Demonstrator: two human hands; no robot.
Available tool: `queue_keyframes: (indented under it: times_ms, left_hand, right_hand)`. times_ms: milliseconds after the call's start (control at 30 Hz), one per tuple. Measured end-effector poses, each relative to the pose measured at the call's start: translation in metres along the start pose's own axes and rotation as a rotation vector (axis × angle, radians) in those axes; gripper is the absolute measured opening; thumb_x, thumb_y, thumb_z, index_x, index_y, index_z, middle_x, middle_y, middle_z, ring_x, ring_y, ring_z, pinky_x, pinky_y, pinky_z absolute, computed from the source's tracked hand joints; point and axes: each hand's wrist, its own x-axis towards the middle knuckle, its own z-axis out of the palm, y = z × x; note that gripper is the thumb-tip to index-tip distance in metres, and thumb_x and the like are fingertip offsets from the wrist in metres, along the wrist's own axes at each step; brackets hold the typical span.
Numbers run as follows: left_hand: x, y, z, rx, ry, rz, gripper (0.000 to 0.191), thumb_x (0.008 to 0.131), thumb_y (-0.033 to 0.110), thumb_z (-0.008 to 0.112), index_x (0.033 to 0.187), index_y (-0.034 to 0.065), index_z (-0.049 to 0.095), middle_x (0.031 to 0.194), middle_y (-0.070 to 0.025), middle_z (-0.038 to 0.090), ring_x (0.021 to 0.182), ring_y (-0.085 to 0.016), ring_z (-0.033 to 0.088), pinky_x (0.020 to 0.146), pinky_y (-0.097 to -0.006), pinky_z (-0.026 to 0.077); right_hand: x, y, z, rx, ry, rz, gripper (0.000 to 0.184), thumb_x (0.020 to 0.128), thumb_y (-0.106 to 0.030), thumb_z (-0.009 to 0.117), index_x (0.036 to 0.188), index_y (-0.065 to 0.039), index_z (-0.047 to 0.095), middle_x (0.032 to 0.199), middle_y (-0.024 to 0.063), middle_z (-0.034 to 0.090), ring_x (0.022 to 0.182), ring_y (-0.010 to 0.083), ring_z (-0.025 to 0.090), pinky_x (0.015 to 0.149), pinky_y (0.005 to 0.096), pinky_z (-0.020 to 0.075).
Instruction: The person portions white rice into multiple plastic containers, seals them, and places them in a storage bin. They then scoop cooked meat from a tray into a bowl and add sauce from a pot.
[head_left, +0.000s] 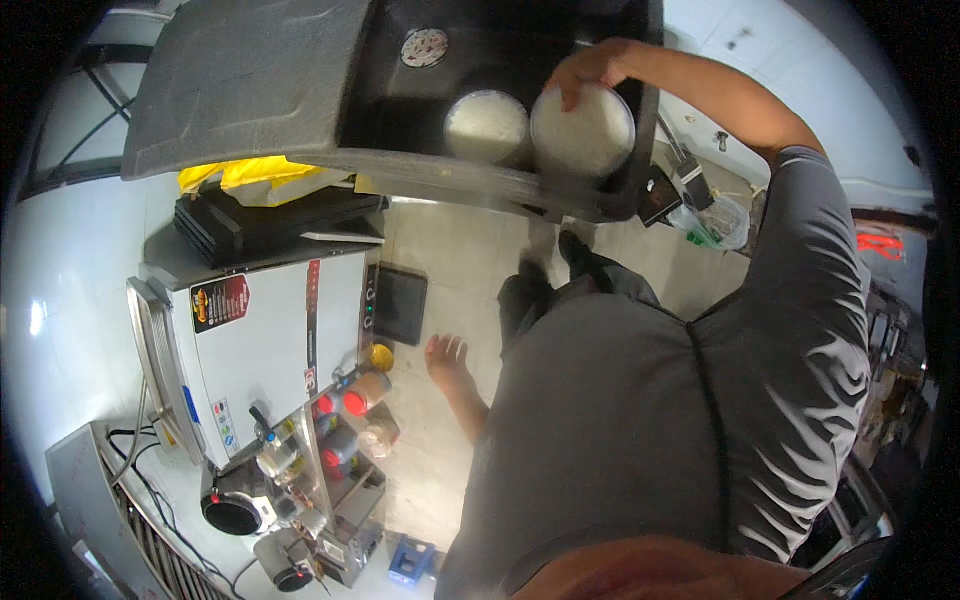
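Into a large black plastic bin (420, 112) reaches my right hand (589, 71), its fingers on the rim of a round container of white contents (589, 139). That container sits near the bin's right end. Beside it, on its left, stands a second round container of white contents (487, 126). A smaller round item with a red and white speckled top (424, 48) lies further back in the bin. My left hand (448, 360) hangs low over the floor, fingers apart and holding nothing, near the jars by the white chest freezer.
At the left stands a white chest freezer (262, 337) with black stacked trays (217, 232) near it. Red-lidded jars (366, 394) fill a metal rack. A blue plastic stool (411, 561) is at the bottom. Right of the bin lies a clear plastic bag (720, 221).
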Motion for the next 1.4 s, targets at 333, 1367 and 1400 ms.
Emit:
queue_keyframes:
  times_ms: [333,1367,1400]
  left_hand:
    - [0.082,0.062,0.078,-0.030,0.033,0.083,0.027,0.094,0.012,0.063,0.119,0.0097,0.055,0.105,-0.0078,0.063,0.097,-0.023,0.061,0.085,-0.0398,0.052]
    - [0.043,0.222,0.317,-0.145,-0.317,0.778,0.086,0.085,-0.003,0.073,0.150,0.0102,0.018,0.137,-0.0172,0.039,0.109,-0.024,0.047,0.096,-0.0372,0.048]
    - [0.028,0.204,0.317,-0.078,-0.343,0.784,0.096,0.082,0.006,0.078,0.153,0.0135,0.013,0.147,-0.0185,0.025,0.124,-0.029,0.039,0.104,-0.0440,0.043]
  right_hand:
    - [0.010,-0.002,0.034,-0.479,0.010,0.200,0.078,0.081,-0.029,0.078,0.149,-0.007,0.044,0.141,0.0191,0.055,0.129,0.0323,0.052,0.109,0.0468,0.0418]
    - [-0.046,-0.116,0.153,0.799,1.116,-0.550,0.075,0.085,-0.012,0.077,0.144,0.010,0.037,0.074,-0.0019,0.052,0.062,0.0044,0.048,0.056,0.0200,0.0441]
    - [-0.071,-0.105,0.162,0.803,1.130,-0.442,0.092,0.084,-0.012,0.079,0.151,0.010,0.020,0.080,0.0000,0.054,0.064,0.0046,0.048,0.055,0.0200,0.0416]
